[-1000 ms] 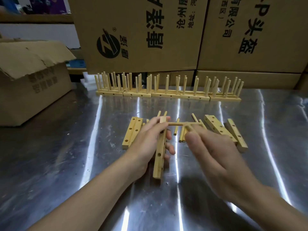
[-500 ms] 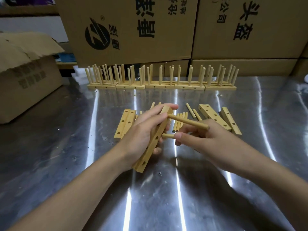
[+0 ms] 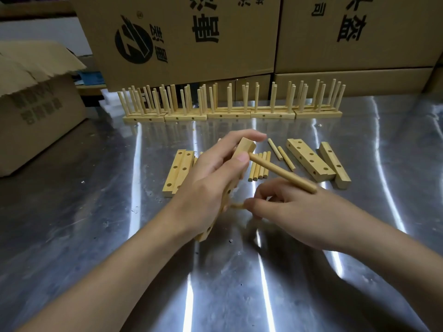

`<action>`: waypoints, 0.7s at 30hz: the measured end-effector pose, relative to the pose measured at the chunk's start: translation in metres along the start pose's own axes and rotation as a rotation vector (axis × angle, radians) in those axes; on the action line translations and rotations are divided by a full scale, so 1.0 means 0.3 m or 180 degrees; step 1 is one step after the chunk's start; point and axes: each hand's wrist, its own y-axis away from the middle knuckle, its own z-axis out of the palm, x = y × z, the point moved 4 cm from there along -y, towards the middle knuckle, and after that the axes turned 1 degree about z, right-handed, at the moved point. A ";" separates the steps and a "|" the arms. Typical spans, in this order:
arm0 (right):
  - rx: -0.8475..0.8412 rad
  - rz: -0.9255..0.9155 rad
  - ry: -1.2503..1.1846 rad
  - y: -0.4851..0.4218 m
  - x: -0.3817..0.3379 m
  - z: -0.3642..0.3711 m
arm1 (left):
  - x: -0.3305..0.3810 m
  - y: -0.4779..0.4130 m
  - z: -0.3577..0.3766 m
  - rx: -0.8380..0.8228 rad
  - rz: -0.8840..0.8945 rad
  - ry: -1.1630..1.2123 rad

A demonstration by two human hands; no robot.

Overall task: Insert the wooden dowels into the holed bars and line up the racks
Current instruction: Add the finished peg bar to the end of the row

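Lower now, my right hand pinches a dowel against the bar in the middle of the frame. My left hand wraps the bar tight. I should push the dowel in straight.

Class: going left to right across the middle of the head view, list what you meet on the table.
Cardboard box, pair of holed bars, left hand gripping a bar, row of loose dowels, two stray dowels, two more holed bars.

Workshop: stacked cartons, steel bench
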 end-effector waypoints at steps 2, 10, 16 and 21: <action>-0.0081 -0.0079 0.0011 0.004 -0.010 0.006 | -0.002 0.002 0.006 0.0008 0.0054 -0.0101; -0.0222 -0.0444 0.0141 0.003 -0.038 0.025 | 0.001 0.012 0.046 0.0011 0.0077 -0.0170; 0.0108 -0.0500 -0.0603 0.000 -0.033 -0.074 | -0.007 -0.007 -0.027 0.0423 0.0095 0.0094; -0.0146 -0.0456 -0.1258 0.001 -0.035 -0.077 | 0.015 -0.001 -0.008 0.0367 0.0241 0.0301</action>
